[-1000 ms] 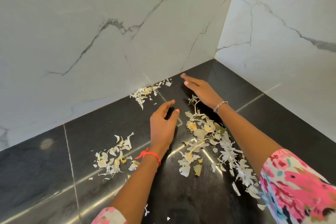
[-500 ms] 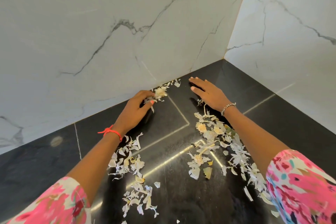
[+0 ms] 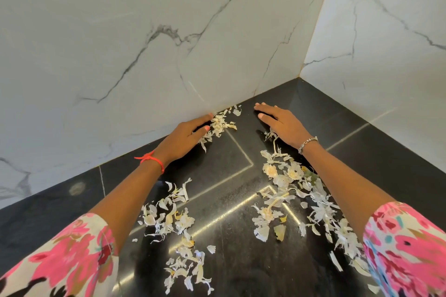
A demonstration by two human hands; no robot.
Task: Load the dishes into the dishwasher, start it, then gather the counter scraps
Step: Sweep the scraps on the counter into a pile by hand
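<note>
Black counter (image 3: 362, 152) under marble wall (image 3: 144, 55); your left hand (image 3: 185, 136) has crossed to the far scraps (image 3: 220, 125) against that wall, fingers straight, touching them, gripping nothing; your right hand (image 3: 282, 123) stays flat and released nearby; gathering looks begun, with loose heaps (image 3: 173, 214) waiting nearer you.

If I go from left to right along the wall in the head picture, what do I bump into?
First the red string bracelet, then the left hand, small pile of pale papery peel scraps, right hand, silver beaded bracelet.
</note>
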